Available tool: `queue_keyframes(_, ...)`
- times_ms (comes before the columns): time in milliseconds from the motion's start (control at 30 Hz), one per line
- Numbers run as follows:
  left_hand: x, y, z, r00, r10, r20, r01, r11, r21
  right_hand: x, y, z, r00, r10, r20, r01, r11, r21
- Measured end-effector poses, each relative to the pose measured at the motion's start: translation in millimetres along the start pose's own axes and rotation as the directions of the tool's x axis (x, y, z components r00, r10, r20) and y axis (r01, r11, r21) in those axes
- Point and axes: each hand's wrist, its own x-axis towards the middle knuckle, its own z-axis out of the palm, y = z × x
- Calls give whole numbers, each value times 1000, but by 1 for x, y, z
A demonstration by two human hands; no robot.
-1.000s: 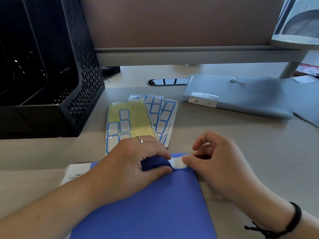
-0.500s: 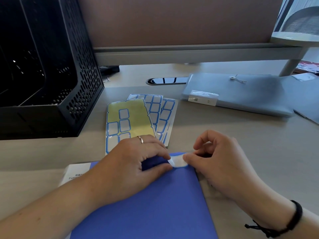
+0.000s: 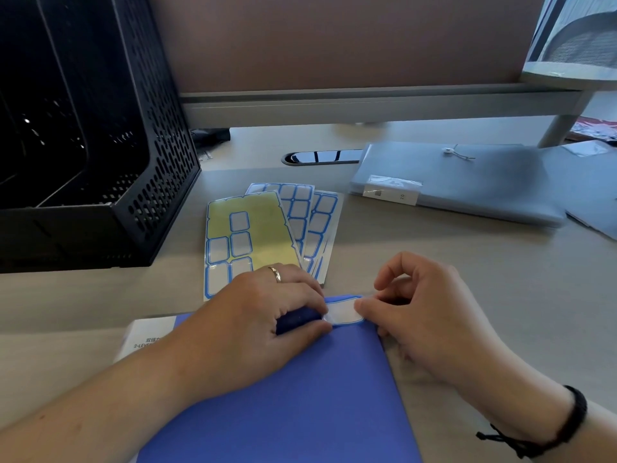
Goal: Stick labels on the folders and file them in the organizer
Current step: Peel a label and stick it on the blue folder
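Grip: left hand [image 3: 267, 315] pinches one end of a small white label with a blue border [image 3: 344, 312] between thumb and forefinger; right hand [image 3: 430, 315] pinches the other end between thumb and forefinger, its remaining fingers curled.
Label: it lies stretched between both hands at the top right corner of a flat matte blue folder [image 3: 300, 402], resting on or just above that corner; whether it is stuck down, I cannot tell.
Blue folder: it lies on the pale wooden desk [image 3: 467, 262] at 6 o'clock, under both hands, its long edge slanting toward 5 o'clock.
White paper: a printed white sheet [image 3: 147, 339] pokes out from under the folder at 9 o'clock of the left hand.
Label sheets: a fan of glossy label sheets [image 3: 267, 228] lies at 12 o'clock of the left hand; the top sheet is mostly bare yellow backing with a few blue-bordered labels left, and its near edge is covered by the knuckles.
Organizer: a black perforated metal file organizer [image 3: 100, 162] stands at 10 o'clock, well apart from the hands.
Grey folders: translucent grey plastic string-tie folders [image 3: 467, 185] lie stacked at 2 o'clock.
Wrist and ring: a black cord bracelet [image 3: 564, 426] circles the right wrist; a gold ring [image 3: 276, 274] sits on a left finger.
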Motion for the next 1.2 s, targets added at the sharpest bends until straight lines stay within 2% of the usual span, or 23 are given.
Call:
queue_keyframes(267,-2,0,1,1000,1,10,-1,1000,17,3,-2,-3,998,44,51,-47,997,56)
queue_keyframes(533,-5,0,-1,997,50,55,-55,994,99,6,4,-3,995,-81,62,92,974,-208)
queue_keyframes(700,-4,0,0,999,-32,-16,31,996,-83,9,1,-15,990,-8,144,37,980,-198)
queue_keyframes(833,-3,1,1,999,-36,-37,34,997,-71,7,0,-12,978,-52,202,103,963,-251)
queue_keyframes(933,1,5,0,994,-33,-107,27,998,-59,7,-2,-9,977,-51,209,97,971,-217)
queue_keyframes(1067,4,12,-7,970,-177,-164,159,980,-122,7,-3,-4,970,-52,239,62,998,-33)
queue_keyframes(1133,7,15,-10,947,-314,-64,291,927,-235,5,-3,-2,967,-57,248,44,997,58)
queue_keyframes(1200,11,15,-12,919,-391,48,386,868,-312,3,-4,0,964,-83,253,58,993,105)
